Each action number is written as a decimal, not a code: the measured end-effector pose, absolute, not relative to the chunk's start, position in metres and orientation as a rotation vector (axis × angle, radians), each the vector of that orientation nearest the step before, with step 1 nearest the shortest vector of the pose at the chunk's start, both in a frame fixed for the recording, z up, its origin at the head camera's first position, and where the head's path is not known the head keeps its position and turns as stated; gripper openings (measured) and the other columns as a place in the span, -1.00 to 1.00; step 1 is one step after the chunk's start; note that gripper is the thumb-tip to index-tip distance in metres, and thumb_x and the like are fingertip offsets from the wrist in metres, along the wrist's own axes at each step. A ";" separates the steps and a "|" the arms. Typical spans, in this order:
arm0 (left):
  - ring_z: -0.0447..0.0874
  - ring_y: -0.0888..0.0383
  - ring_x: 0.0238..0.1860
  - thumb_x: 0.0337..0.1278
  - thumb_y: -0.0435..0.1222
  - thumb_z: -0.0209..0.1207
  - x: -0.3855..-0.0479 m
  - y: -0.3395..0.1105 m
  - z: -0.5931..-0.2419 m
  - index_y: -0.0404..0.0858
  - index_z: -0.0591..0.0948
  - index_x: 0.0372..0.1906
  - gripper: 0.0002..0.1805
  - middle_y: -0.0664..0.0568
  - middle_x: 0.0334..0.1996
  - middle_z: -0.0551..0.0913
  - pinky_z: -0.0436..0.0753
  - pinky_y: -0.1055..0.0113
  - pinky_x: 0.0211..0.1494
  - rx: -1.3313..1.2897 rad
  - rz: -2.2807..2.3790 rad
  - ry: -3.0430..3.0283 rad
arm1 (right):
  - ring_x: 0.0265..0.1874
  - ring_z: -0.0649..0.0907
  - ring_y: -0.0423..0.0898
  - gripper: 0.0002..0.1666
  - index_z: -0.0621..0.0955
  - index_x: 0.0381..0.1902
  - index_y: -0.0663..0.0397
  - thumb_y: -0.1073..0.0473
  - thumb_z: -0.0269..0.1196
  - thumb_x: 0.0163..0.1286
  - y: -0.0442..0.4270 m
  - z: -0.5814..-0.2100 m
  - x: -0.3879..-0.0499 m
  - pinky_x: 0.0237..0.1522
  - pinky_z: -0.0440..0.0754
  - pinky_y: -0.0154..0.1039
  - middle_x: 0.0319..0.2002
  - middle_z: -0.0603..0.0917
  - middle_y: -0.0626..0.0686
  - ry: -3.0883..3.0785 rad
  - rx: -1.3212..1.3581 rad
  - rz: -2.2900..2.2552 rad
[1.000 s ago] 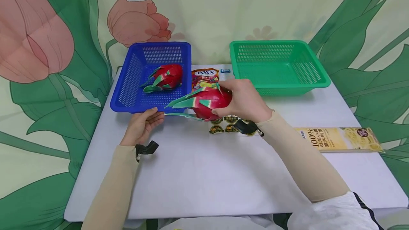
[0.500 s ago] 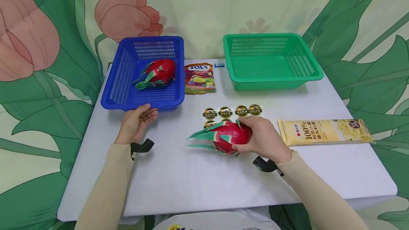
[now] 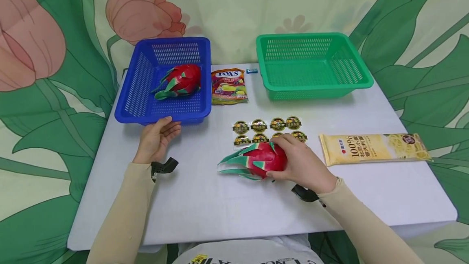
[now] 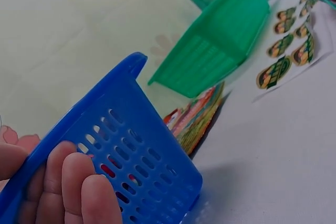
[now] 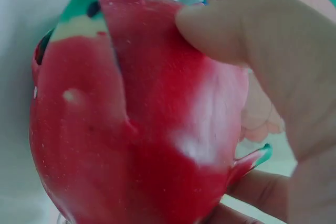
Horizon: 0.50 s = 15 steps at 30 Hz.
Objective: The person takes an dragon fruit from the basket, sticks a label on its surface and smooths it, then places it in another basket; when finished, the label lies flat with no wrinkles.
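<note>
My right hand (image 3: 305, 166) grips a red dragon fruit (image 3: 265, 160) with green leaf tips, its thumb on the near side. The fruit is low over the table, just in front of a sheet of round black-and-gold stickers (image 3: 259, 126); contact with the table cannot be told. In the right wrist view the dragon fruit (image 5: 152, 114) fills most of the frame. At the near rim of the blue basket (image 3: 161, 114) my left hand (image 3: 155, 141) holds on, thumb over the rim and fingers (image 4: 79, 182) against the outer wall. Inside that basket lies another dragon fruit (image 3: 183, 80).
Right of the blue basket lies a FOX'S fruit candy bag (image 3: 229, 86), with a small blue wrapped piece (image 3: 251, 71) behind it. A green basket (image 3: 315, 93) stands at the back right. The yellow pasta packet (image 3: 375, 148) lies on the white table (image 3: 205, 211) at right.
My right hand has carried the dragon fruit from beside the blue basket toward me, to the right and lower. The sticker sheet is uncovered more. My left hand stays at the basket rim.
</note>
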<state>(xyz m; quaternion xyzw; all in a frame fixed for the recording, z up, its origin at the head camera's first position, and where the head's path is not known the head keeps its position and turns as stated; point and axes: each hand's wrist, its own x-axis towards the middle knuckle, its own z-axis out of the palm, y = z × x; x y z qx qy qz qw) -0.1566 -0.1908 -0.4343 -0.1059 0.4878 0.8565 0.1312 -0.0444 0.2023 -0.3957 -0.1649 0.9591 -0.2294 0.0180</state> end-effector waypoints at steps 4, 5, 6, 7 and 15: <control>0.86 0.17 -0.27 0.51 -0.25 0.18 -0.158 -0.188 -0.434 -0.24 0.72 -0.21 -0.82 0.02 -0.31 0.86 0.81 0.38 -0.05 -0.287 2.489 1.424 | 0.07 0.67 0.02 0.03 0.53 0.32 0.03 -0.15 0.70 -0.08 0.202 -0.398 -0.042 -0.05 0.83 -0.05 0.17 0.61 0.08 2.959 -0.543 -0.728; 0.86 0.18 -0.28 0.52 -0.25 0.17 -0.158 -0.187 -0.434 -0.23 0.72 -0.21 -0.82 0.02 -0.31 0.86 0.81 0.38 -0.05 -0.281 2.487 1.434 | 0.07 0.67 0.02 0.03 0.53 0.32 0.02 -0.15 0.70 -0.08 0.202 -0.399 -0.042 -0.02 0.82 -0.02 0.18 0.60 0.07 2.964 -0.552 -0.726; 0.86 0.18 -0.27 0.53 -0.24 0.16 -0.158 -0.185 -0.435 -0.22 0.72 -0.22 -0.81 0.03 -0.31 0.86 0.81 0.38 -0.05 -0.272 2.482 1.449 | 0.07 0.67 0.02 0.04 0.53 0.32 0.01 -0.15 0.71 -0.09 0.202 -0.400 -0.041 0.00 0.81 0.01 0.17 0.60 0.07 2.973 -0.561 -0.721; 0.85 0.19 -0.27 0.54 -0.24 0.15 -0.158 -0.184 -0.435 -0.21 0.72 -0.23 -0.79 0.04 -0.31 0.86 0.81 0.39 -0.06 -0.261 2.473 1.475 | 0.07 0.67 0.02 0.05 0.53 0.32 0.01 -0.16 0.71 -0.10 0.203 -0.400 -0.041 0.03 0.79 0.04 0.17 0.61 0.06 2.983 -0.571 -0.715; 0.82 0.21 -0.18 0.53 -0.26 0.15 -0.156 -0.160 -0.447 -0.43 0.67 0.05 -0.71 0.16 -0.27 0.83 0.79 0.38 0.01 -0.114 2.194 1.777 | 0.18 0.64 0.04 0.01 0.55 0.34 -0.01 -0.22 0.67 -0.03 0.212 -0.395 -0.042 0.12 0.75 0.07 0.26 0.61 0.05 2.916 -0.534 -0.812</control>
